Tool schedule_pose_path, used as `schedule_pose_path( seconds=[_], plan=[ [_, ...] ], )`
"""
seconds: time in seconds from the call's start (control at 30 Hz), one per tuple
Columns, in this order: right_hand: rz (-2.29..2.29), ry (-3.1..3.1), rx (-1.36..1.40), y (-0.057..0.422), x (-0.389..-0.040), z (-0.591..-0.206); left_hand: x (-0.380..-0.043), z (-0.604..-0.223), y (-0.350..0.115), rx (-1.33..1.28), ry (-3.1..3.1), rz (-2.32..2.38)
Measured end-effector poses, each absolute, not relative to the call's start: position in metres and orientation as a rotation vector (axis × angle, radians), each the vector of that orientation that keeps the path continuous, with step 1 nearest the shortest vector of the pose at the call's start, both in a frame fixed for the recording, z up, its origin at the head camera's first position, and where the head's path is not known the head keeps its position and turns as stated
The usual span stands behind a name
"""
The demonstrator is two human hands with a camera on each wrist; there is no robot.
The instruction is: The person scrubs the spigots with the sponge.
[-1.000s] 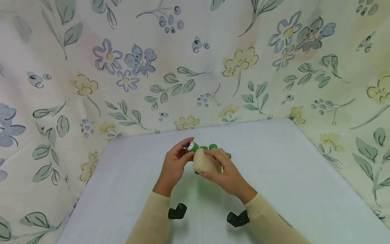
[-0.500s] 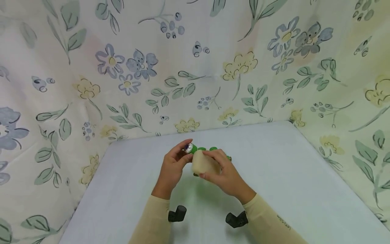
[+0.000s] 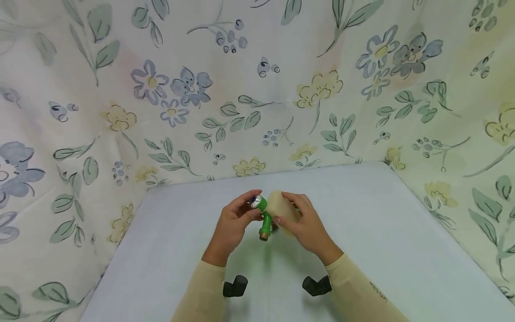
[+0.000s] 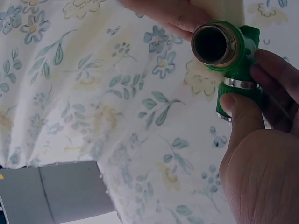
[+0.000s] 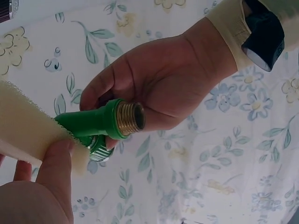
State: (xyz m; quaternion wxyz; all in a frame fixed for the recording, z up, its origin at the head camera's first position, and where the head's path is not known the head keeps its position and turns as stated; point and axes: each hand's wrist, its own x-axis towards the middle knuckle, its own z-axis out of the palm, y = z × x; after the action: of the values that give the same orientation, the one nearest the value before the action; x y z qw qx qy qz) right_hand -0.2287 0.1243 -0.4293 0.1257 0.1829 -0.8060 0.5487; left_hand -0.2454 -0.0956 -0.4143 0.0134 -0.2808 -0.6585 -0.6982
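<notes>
A green pipe valve (image 3: 266, 223) with brass-threaded ends and a ribbed knob is held above the table in the head view. My left hand (image 3: 233, 221) grips it by the knob, thumb and fingers on opposite sides. My right hand (image 3: 310, 223) holds a pale yellow sponge (image 3: 280, 206) against the valve, which hides part of it. In the right wrist view the sponge (image 5: 28, 123) lies against the green body (image 5: 93, 121), its threaded end sticking out. Looking from the left wrist, the threaded mouth (image 4: 231, 45) faces the camera and my left thumb (image 4: 233, 105) presses the knob.
A white-covered table (image 3: 181, 223) spreads beneath both hands. Floral cloth (image 3: 257, 112) hangs behind and along the sides. Black wrist cameras (image 3: 235, 286) stick out from the sleeves, close over the tabletop.
The valve has turned, so a brass-threaded end now points down toward me. The sponge has been tilted and moved slightly up and right. Both hands keep their hold.
</notes>
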Motion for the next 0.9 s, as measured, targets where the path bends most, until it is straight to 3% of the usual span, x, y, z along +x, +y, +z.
schedule_pose_path(
  seconds=[0.37, 0.9],
  plan=[
    [1.667, -2.367, 0.536, 0.121, -0.212, -0.433, -0.236, -0.417, -0.094, -0.799, -2.057, -2.163],
    [1.65, -2.249, 0.867, 0.104, -0.181, -0.405, -0.209, -0.382, -0.102, -0.738, -2.075, -2.105]
  ],
)
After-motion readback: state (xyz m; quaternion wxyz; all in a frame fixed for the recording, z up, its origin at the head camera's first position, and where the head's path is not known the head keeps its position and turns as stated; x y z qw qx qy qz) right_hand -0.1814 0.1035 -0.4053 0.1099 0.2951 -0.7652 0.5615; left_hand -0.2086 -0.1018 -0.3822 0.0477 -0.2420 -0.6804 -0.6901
